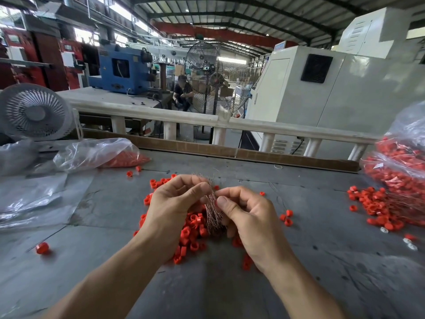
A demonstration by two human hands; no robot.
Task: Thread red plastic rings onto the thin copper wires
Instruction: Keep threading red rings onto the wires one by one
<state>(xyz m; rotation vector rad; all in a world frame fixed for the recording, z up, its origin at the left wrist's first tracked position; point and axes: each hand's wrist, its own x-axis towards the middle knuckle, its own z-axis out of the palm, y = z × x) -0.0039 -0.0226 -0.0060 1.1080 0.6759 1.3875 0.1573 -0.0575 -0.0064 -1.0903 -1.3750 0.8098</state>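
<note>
A bundle of thin copper wires (212, 212) hangs upright between my two hands over the grey table (207, 284). My left hand (177, 201) pinches the top of the bundle between thumb and fingers. My right hand (246, 212) pinches the wires from the right side with thumb and forefinger. Under and around the hands lies a pile of loose red plastic rings (193, 231). Whether a ring sits in my right fingers is hidden.
A clear bag of red rings (103, 153) lies at the back left, by a white fan (34, 111). A heap of threaded rings (386, 208) and a full bag (402, 162) sit at the right. One stray ring (42, 247) lies at front left. A cardboard strip (230, 151) edges the table's back.
</note>
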